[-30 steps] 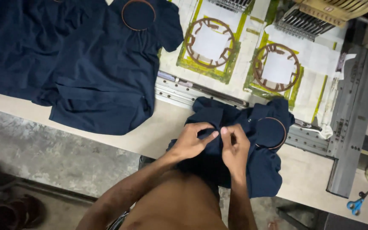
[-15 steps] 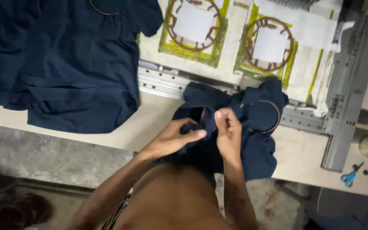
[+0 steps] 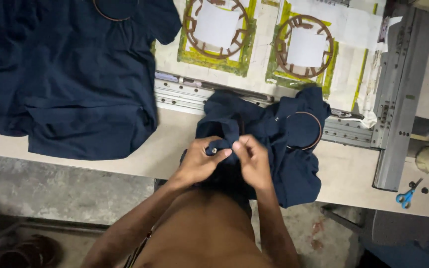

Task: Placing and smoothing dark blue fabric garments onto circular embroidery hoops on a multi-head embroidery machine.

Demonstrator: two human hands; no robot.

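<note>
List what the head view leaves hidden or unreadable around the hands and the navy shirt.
- Navy shirt: its near part is covered by both hands.
- Left hand and right hand: fingertip grip unclear, too small.
- Spread shirts: cut off by the left edge.

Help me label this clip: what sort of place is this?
Probably a garment embroidery workshop: round hoop frames sit on a machine bed, dark blue shirts lie on the table, and both hands work a hooped shirt.
</note>
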